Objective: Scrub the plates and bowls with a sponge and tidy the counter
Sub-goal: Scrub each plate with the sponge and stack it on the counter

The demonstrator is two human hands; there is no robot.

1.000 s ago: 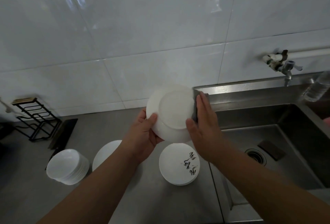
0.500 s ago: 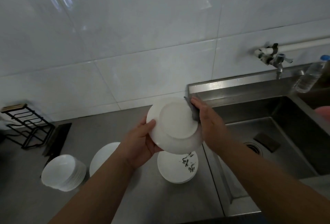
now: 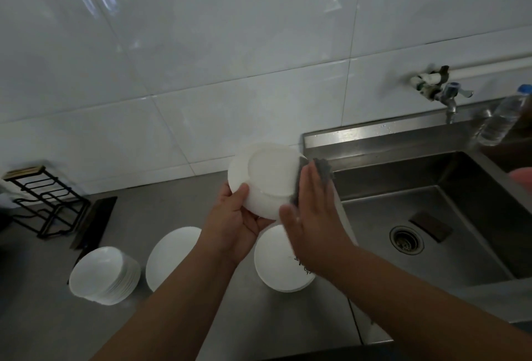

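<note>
- Above the right end of the table (image 3: 138,320), in the head view, your left hand (image 3: 234,224) holds the white dish (image 3: 270,176) tilted up with its underside towards you. The thumb lies on the back and the other fingers curl round the lower left rim.
- Your right hand (image 3: 312,218) has slid from the dish's upper right rim down its right side in the last half second. Its fingers (image 3: 312,180) now lie straight and pressed together, flattening the grey sponge (image 3: 323,165) against that edge.
- I judge this to be a scrub stroke travelling round the rim, so the dish is not finished.
- The dish hangs over the seam between table and sink (image 3: 374,225), with the printed plate stack (image 3: 276,262) directly beneath.
- Open room lies rightward over the basin. To the left are a single plate (image 3: 169,254) and a bowl stack (image 3: 103,274), well apart from your hands.
</note>
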